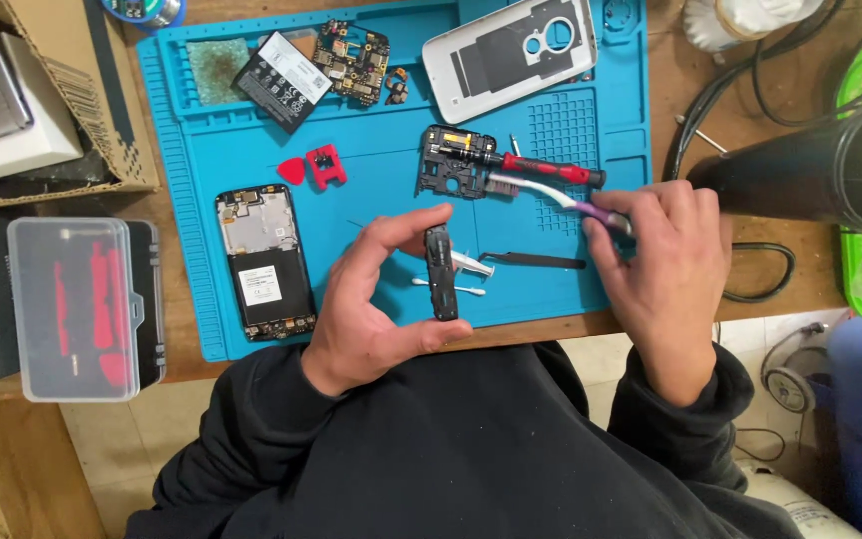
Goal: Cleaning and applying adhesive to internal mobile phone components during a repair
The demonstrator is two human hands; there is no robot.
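Plastic, black and narrow, the small rectangular phone part (440, 272) stands pinched end to end between thumb and fingers of the left hand (371, 299), above the near edge of the ridged blue silicone work mat (202, 170). The right hand (662, 250) is closed on a white-and-purple toothbrush (551, 195). On the mat lie an opened phone body (262, 262), slim black tweezers (536, 261) and a red-handled screwdriver (546, 168); brown wooden tabletop (730, 269) shows beyond.

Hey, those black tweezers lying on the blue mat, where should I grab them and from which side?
Grip the black tweezers near the wide end at the right, probably from above with thumb and finger across the two arms. They lie flat, fine tip pointing left toward the syringe, so coming from the right hand side avoids the sharp tip and the left hand.
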